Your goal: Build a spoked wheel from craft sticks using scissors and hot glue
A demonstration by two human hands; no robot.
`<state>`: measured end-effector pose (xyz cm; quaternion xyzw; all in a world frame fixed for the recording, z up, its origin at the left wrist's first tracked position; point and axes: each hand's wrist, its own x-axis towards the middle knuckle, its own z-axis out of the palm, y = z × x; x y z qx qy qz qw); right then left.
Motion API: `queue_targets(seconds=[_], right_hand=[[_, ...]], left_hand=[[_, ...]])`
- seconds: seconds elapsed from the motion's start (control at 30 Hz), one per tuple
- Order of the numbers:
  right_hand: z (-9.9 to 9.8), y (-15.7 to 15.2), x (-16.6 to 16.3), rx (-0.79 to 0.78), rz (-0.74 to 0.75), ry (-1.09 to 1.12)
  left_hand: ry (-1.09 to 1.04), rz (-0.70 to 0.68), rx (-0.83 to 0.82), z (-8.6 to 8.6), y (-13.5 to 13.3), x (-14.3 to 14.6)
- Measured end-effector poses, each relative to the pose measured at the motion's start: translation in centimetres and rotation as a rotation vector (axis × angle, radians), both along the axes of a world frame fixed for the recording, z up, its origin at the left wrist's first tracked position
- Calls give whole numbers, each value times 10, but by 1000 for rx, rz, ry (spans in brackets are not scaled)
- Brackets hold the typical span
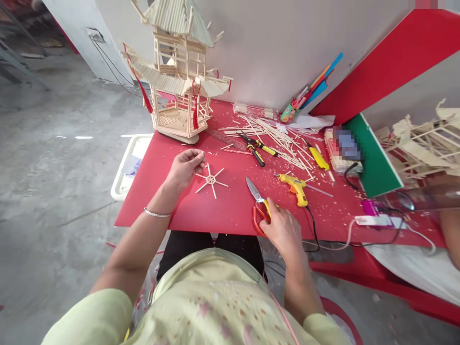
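Note:
My left hand (187, 166) is pinched closed above the red table, and a tiny pale bit shows at its fingertips, too small to name. Just right of it lies a six-armed star of thin wooden sticks (211, 180) with a small hexagon at its middle. At the table's front edge my right hand (283, 229) grips scissors (254, 189) by their red and yellow handles, blades pointing away to the left. A yellow glue gun (295, 188) rests right of the scissors. Behind the star, a stick-built pagoda model (179, 103) with red tassels stands on the table.
Loose wooden sticks (276, 139) lie scattered across the back of the red table (151, 206). Among them are pliers (258, 152) and a yellow utility knife (318, 157). A green board (381, 160) stands at the right, near a power strip (373, 220) with cords. Part of another person's arm (452, 225) shows at the far right.

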<state>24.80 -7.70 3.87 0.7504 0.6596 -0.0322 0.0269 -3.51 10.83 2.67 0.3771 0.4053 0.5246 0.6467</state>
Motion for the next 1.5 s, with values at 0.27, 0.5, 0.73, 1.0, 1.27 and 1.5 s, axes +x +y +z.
queue_targets(seconds=[0.27, 0.5, 0.73, 1.0, 1.27, 1.5], right_hand=[[-2, 28, -28, 398, 109, 489], [16, 71, -76, 347, 179, 474], [10, 81, -89, 263, 173, 409], [7, 81, -90, 262, 191, 437], [4, 76, -91, 280, 194, 472], [2, 72, -92, 293, 185, 478]], left_hand=[[-88, -153, -64, -6, -15, 27], [36, -152, 50, 2, -24, 32], [154, -84, 85, 1, -26, 33], [284, -42, 138, 8, -31, 30], [368, -69, 189, 9, -34, 27], [407, -76, 223, 12, -35, 27]])
